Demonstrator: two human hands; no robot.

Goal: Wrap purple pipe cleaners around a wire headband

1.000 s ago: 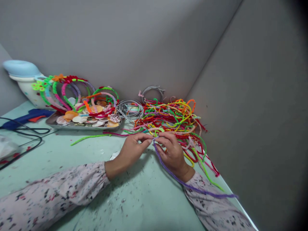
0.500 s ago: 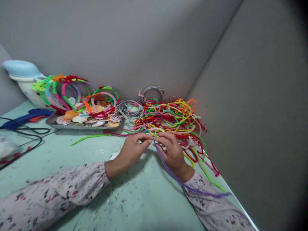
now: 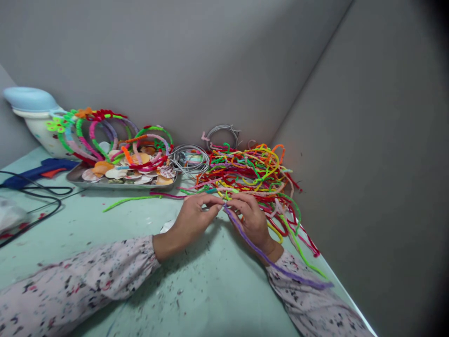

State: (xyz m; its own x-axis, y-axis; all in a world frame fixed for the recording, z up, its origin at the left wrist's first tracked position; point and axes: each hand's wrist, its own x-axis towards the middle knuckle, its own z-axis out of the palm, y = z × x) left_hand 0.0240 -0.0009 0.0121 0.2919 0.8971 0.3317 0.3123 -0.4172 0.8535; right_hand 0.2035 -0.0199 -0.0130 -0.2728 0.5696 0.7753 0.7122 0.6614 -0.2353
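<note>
A purple pipe cleaner [image 3: 257, 253] runs from my fingertips down across my right wrist and lies over the right sleeve, its far end loose. My left hand [image 3: 193, 219] is closed in a pinch at the near tip of it. Close beside, almost touching, my right hand [image 3: 251, 219] pinches the same end between thumb and fingers. What exactly sits between the fingertips is too small to make out. Just behind the hands lies a big tangled pile of coloured pipe cleaners [image 3: 245, 171].
A metal tray [image 3: 122, 186] holds seashells [image 3: 115, 173] and pipe-cleaner-wrapped hoops [image 3: 93, 135]. Coils of grey wire [image 3: 191, 160] lie beside it. At left are a blue glue gun [image 3: 33, 174], a black cable [image 3: 52, 199] and a white container with a blue lid [image 3: 33, 100]. Grey walls enclose the table.
The purple pipe cleaner has shifted slightly, its loose end moving a little to the left over the sleeve. Both hands stay almost where they were, still pinching.
</note>
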